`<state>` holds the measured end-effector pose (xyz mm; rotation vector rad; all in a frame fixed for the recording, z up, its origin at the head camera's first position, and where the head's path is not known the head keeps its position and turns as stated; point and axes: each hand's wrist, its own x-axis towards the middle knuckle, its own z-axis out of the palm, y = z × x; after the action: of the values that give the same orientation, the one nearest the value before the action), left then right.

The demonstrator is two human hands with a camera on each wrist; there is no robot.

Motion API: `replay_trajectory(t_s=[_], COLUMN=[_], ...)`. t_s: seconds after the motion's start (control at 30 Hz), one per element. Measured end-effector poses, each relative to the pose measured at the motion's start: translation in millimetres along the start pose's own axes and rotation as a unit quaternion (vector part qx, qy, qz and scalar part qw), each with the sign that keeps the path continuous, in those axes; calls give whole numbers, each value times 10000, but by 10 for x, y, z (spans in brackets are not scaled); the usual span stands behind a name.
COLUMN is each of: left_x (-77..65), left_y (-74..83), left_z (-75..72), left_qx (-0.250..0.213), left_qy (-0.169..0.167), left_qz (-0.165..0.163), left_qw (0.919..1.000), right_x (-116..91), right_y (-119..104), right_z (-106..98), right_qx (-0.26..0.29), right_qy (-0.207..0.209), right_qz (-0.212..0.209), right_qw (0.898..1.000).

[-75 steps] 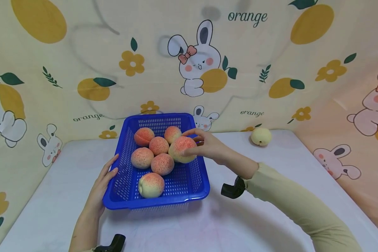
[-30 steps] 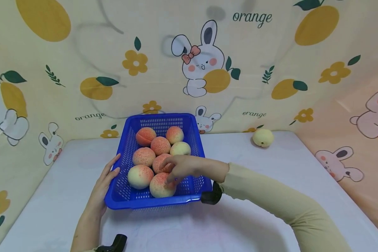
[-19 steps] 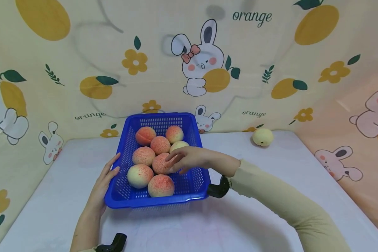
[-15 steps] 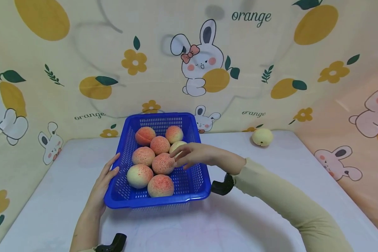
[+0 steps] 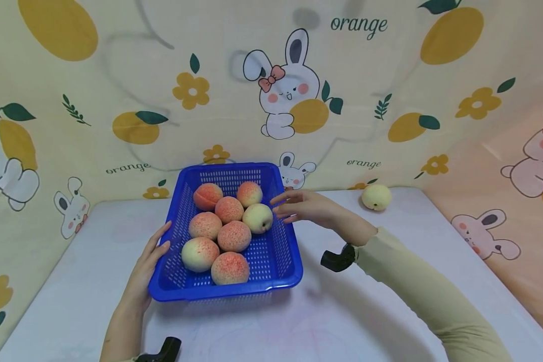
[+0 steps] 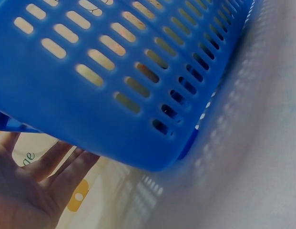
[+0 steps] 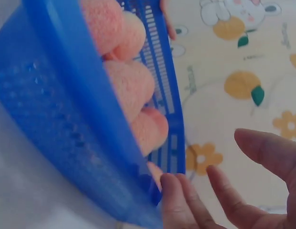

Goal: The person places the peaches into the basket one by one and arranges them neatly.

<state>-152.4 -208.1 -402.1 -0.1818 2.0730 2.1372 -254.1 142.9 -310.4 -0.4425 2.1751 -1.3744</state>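
Note:
A blue perforated plastic basket [image 5: 187, 294] on the table holds several peaches. Two lie at its near end, a yellow-and-red peach [image 5: 200, 254] and a redder peach [image 5: 230, 268]. A pale yellow peach [image 5: 258, 218] lies by the right wall. My left hand [image 5: 147, 261] touches the basket's left rim; in the left wrist view its fairly straight fingers [image 6: 74, 167] meet the edge. My right hand [image 5: 305, 207] hovers at the right rim, fingers spread and holding nothing, fingertips beside the pale peach. In the right wrist view my right hand [image 7: 233, 200] is partly cut off.
A pale yellow round fruit [image 5: 376, 197] sits alone at the back right of the white table [image 5: 366, 301]. Behind stands a cream cloth backdrop [image 5: 226, 30] with rabbits and oranges. Black mounts [image 5: 339, 259] are worn on both wrists.
The right hand let go of its peach at the basket's near end, then withdrew up and right, exposing the pale peach. The yellow-and-red peach shifted left. The left hand stays at the rim.

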Motion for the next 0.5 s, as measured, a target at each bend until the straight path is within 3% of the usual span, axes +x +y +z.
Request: replay_trajectory(t_s=[0.27,0.5], left_x=[-8,3], left_y=[2,3], left_z=[3,12], left_qx=[40,97], left_qy=[16,21], left_qz=[-15,2], left_qw=[10000,10000], right_x=[40,43], right_y=[205,364], right_z=[-175,-308], right_qx=[580,823], right_qy=[927,1441], right_qz=[23,-17], right_qw=[9940,9861])
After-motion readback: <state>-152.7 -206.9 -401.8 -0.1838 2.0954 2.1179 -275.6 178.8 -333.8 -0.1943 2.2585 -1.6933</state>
